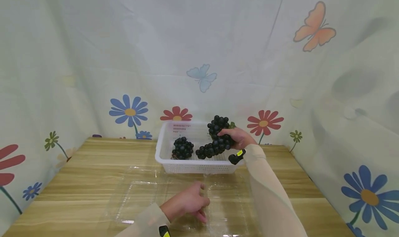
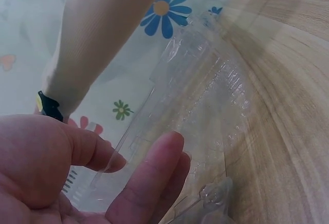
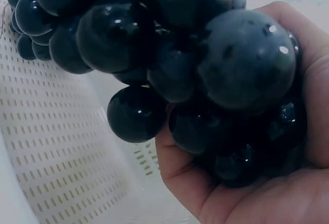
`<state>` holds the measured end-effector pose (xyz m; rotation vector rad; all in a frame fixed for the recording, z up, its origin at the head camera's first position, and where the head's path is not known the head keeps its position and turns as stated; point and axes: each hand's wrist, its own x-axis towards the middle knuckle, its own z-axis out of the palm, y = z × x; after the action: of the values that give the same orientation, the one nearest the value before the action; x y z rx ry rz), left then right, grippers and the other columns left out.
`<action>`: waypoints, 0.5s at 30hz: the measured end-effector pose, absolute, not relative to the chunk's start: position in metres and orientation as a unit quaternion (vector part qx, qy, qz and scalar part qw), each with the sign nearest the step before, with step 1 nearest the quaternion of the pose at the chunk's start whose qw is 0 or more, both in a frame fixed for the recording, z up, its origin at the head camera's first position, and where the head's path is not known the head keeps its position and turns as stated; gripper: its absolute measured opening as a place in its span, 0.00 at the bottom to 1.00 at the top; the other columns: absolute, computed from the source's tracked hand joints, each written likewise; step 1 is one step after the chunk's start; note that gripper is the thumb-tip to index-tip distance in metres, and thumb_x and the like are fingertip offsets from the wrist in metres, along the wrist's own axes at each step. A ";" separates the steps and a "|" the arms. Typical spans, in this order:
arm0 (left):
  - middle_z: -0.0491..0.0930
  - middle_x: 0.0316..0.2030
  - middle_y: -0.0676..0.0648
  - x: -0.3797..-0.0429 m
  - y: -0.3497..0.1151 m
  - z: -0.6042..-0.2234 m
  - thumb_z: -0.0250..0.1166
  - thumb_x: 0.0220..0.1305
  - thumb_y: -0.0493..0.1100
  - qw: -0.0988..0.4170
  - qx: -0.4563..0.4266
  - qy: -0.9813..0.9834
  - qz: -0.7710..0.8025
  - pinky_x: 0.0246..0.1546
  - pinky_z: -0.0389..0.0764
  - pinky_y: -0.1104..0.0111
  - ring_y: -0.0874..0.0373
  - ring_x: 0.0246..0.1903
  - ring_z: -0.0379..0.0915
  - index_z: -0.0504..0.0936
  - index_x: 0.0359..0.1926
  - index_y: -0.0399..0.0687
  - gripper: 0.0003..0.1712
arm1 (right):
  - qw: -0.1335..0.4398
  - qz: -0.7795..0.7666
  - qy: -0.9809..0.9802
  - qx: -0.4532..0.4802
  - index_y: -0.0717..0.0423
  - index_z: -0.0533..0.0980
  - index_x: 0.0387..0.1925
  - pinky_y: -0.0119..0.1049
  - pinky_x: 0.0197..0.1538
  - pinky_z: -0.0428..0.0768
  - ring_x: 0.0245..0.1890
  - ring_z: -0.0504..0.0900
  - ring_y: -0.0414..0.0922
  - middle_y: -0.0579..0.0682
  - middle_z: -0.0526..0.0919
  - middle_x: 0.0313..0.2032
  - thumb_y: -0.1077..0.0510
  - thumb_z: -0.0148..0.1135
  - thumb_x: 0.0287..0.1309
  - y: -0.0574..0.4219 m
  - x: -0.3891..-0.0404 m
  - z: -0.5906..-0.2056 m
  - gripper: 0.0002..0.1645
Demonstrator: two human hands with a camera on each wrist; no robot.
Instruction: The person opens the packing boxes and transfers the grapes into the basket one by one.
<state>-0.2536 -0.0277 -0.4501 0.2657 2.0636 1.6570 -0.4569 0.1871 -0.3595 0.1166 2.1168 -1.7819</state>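
Note:
My right hand grips a large bunch of dark grapes over the right part of a white perforated basket. In the right wrist view the fingers curl round the grapes from below. A smaller bunch of dark grapes sits at the basket's left. My left hand is low over clear plastic packaging, near its middle. Its thumb and fingers stand apart with nothing gripped in the left wrist view, close to the edge of the clear plastic; whether they touch it I cannot tell.
The basket stands at the back of a wooden table, with the clear plastic in front of it. A printed curtain with flowers and butterflies hangs behind and at both sides.

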 end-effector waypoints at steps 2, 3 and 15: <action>0.78 0.36 0.30 -0.252 -0.028 -0.450 0.58 0.61 0.29 0.235 0.098 0.755 0.604 0.22 0.88 0.60 0.51 0.16 0.82 0.53 0.71 0.25 0.39 | 0.197 -0.634 0.747 0.041 0.57 0.83 0.38 0.35 0.40 0.87 0.38 0.81 0.42 0.49 0.81 0.44 0.56 0.71 0.55 0.186 -0.458 -0.363 0.11; 0.78 0.36 0.31 -0.252 -0.028 -0.450 0.58 0.61 0.28 0.233 0.098 0.755 0.605 0.22 0.88 0.60 0.50 0.16 0.82 0.53 0.71 0.25 0.39 | 0.202 -0.635 0.745 0.043 0.56 0.83 0.36 0.36 0.41 0.87 0.38 0.82 0.43 0.49 0.81 0.43 0.56 0.71 0.55 0.186 -0.458 -0.365 0.09; 0.79 0.35 0.32 -0.255 -0.028 -0.451 0.57 0.60 0.30 0.233 0.109 0.759 0.598 0.20 0.87 0.61 0.52 0.16 0.82 0.54 0.70 0.25 0.38 | 0.176 -0.550 0.815 0.054 0.63 0.69 0.66 0.51 0.57 0.86 0.52 0.80 0.51 0.60 0.72 0.66 0.50 0.75 0.50 0.182 -0.463 -0.368 0.45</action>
<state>-0.2549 -0.0280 -0.4508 0.2997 2.0862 1.6425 -0.4628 0.1817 -0.3678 0.1528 2.3070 -1.5560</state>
